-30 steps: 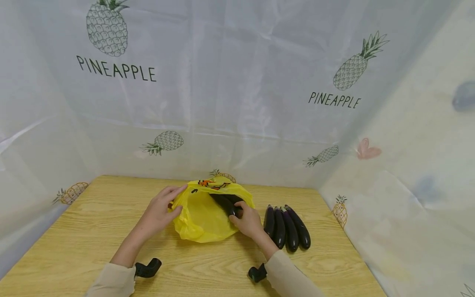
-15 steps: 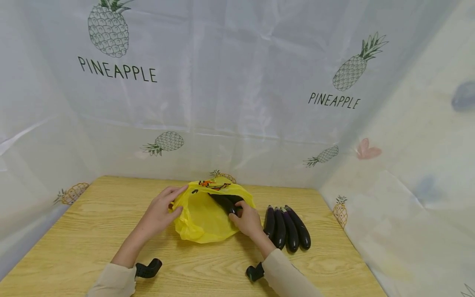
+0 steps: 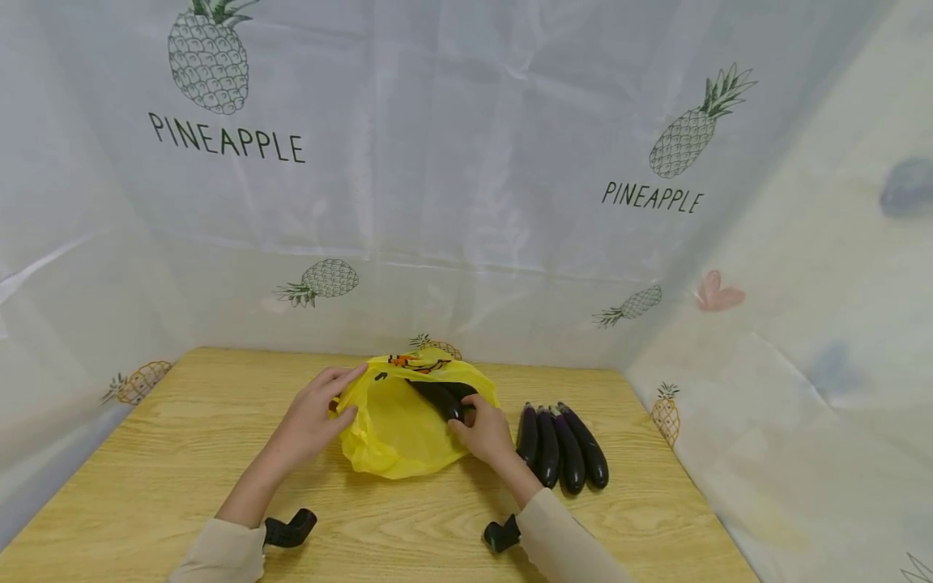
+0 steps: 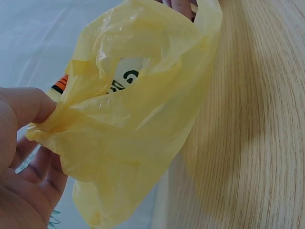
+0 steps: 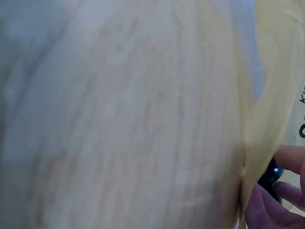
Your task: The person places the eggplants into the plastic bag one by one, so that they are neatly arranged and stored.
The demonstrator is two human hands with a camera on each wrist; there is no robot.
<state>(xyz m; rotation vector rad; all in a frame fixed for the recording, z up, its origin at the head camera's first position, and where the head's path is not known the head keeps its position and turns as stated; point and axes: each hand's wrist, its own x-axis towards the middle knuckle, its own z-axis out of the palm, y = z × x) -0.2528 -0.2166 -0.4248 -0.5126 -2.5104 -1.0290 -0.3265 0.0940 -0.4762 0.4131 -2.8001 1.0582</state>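
Observation:
A yellow plastic bag lies on its side on the table with its mouth wide and facing me; orange and black print shows along the upper rim. My left hand pinches the rim at the bag's left between thumb and fingers, as the left wrist view also shows on the bag. At the right of the mouth, my right hand grips the near end of a dark purple eggplant that points into the bag. Another dark eggplant lies just behind it, partly hidden by my fingers.
Several loose eggplants lie side by side on the wooden table, right of the bag and close to my right forearm. Behind the table hangs a white pineapple-print sheet. Black wrist mounts stick out from both sleeves.

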